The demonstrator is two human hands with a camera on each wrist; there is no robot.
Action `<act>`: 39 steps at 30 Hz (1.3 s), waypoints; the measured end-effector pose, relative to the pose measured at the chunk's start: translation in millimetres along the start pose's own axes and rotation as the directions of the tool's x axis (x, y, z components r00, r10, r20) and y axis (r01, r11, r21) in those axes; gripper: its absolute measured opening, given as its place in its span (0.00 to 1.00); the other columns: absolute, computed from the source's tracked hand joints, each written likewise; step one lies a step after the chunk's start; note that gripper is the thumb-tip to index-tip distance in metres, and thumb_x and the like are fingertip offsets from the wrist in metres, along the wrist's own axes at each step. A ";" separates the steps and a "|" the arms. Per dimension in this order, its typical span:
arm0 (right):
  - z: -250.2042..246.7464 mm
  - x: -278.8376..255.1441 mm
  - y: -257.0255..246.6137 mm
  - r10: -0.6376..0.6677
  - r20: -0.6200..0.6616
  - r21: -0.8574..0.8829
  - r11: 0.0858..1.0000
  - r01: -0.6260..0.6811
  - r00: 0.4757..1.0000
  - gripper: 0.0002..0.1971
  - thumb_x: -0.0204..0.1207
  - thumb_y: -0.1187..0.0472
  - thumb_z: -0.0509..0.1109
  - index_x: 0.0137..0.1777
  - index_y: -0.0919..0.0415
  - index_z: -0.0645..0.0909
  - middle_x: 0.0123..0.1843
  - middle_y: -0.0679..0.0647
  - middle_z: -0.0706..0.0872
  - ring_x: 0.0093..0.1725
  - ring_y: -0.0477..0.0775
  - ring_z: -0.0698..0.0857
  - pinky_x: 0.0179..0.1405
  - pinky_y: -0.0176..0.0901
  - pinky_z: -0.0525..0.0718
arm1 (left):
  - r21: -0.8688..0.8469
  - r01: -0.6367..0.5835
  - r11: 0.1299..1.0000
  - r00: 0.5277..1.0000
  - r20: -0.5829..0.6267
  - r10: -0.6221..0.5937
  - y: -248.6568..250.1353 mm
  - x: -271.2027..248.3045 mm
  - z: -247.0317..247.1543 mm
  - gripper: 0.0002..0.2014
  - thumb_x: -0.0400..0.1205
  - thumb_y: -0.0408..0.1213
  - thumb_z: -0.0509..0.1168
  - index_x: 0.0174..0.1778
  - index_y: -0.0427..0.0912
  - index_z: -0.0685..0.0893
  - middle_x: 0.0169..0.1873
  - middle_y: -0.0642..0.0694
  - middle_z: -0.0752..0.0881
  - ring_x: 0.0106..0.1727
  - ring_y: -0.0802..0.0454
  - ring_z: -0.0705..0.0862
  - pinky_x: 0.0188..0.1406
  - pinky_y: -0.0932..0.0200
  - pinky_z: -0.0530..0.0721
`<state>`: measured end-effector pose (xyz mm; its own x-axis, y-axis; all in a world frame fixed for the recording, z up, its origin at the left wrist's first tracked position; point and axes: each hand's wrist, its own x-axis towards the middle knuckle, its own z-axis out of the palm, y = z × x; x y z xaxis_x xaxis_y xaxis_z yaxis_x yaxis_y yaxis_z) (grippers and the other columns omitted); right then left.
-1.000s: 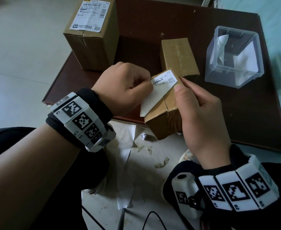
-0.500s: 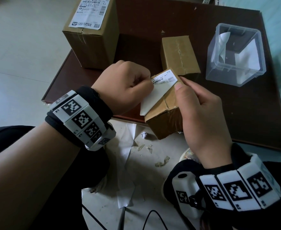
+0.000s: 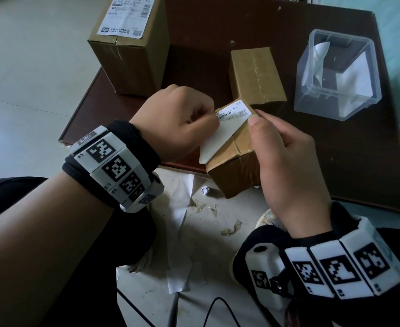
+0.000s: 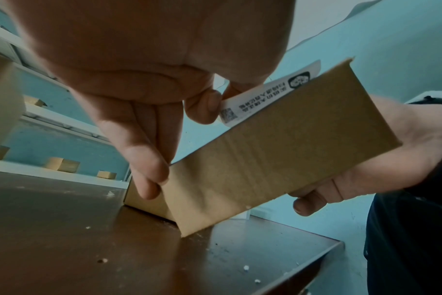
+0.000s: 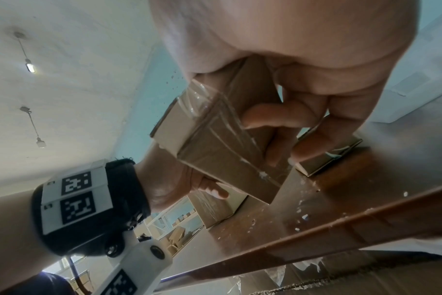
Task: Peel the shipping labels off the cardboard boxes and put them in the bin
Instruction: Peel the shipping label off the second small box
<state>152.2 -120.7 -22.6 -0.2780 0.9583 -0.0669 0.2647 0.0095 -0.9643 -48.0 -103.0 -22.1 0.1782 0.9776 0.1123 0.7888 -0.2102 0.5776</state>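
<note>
A small taped cardboard box (image 3: 234, 166) is tilted at the near edge of the brown table (image 3: 350, 161), one corner resting on it. My right hand (image 3: 281, 156) grips the box from the right, thumb on top beside the label. A white shipping label (image 3: 225, 128) is partly lifted off the top, its blank back showing. My left hand (image 3: 182, 123) pinches the lifted edge; in the left wrist view the label (image 4: 265, 93) sits between thumb and forefinger above the box (image 4: 278, 149). In the right wrist view the fingers wrap the box (image 5: 215, 143).
A clear plastic bin (image 3: 338, 74) with peeled labels inside stands at the table's right. A bare small box (image 3: 255, 74) lies behind the held one. A taller box (image 3: 133, 46) with its label (image 3: 128, 15) stands at the back left. Paper scraps (image 3: 182, 220) litter the floor.
The left hand has pulled the label slightly further off the box, towards the left. The right hand and the box have stayed almost where they were.
</note>
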 end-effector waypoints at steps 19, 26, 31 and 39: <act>-1.5 1.6 -0.1 0.042 0.040 -0.011 0.999 -0.042 0.998 0.13 0.93 0.49 0.61 0.53 0.48 0.87 0.51 0.61 0.91 0.51 0.62 0.89 0.46 0.58 0.86 | 0.009 -0.002 1.000 1.000 0.014 0.001 -1.4 0.5 0.6 0.15 0.78 0.45 0.58 0.28 0.41 0.75 0.22 0.46 0.73 0.27 0.41 0.73 0.27 0.43 0.73; -1.7 2.8 1.2 0.048 0.046 -0.019 0.999 -0.047 0.998 0.14 0.91 0.46 0.61 0.53 0.49 0.87 0.51 0.60 0.91 0.50 0.60 0.90 0.47 0.60 0.88 | 0.022 0.001 1.000 1.000 0.021 -0.002 -0.8 0.5 1.0 0.15 0.77 0.45 0.58 0.28 0.42 0.74 0.21 0.46 0.71 0.26 0.45 0.70 0.27 0.46 0.71; -1.3 2.5 1.0 0.054 0.039 -0.023 0.998 -0.053 0.998 0.24 0.85 0.42 0.60 0.61 0.60 0.88 0.49 0.63 0.91 0.51 0.66 0.89 0.49 0.71 0.87 | 0.029 -0.005 1.000 1.000 0.025 0.004 -0.8 0.6 0.6 0.15 0.77 0.45 0.58 0.27 0.42 0.73 0.21 0.47 0.69 0.25 0.46 0.68 0.27 0.45 0.70; -1.8 2.1 1.2 0.062 0.035 -0.025 0.998 -0.062 0.997 0.22 0.87 0.42 0.60 0.59 0.57 0.88 0.49 0.61 0.91 0.50 0.63 0.90 0.47 0.65 0.88 | 0.041 -0.007 0.999 1.000 0.027 0.006 -2.4 0.4 2.2 0.15 0.79 0.46 0.57 0.28 0.44 0.72 0.22 0.45 0.71 0.26 0.45 0.71 0.27 0.50 0.69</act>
<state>153.6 -118.2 -23.4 -0.2934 0.9463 -0.1360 0.3041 -0.0425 -0.9517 -48.5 -102.1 -25.2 0.1986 0.9756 0.0938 0.8109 -0.2173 0.5433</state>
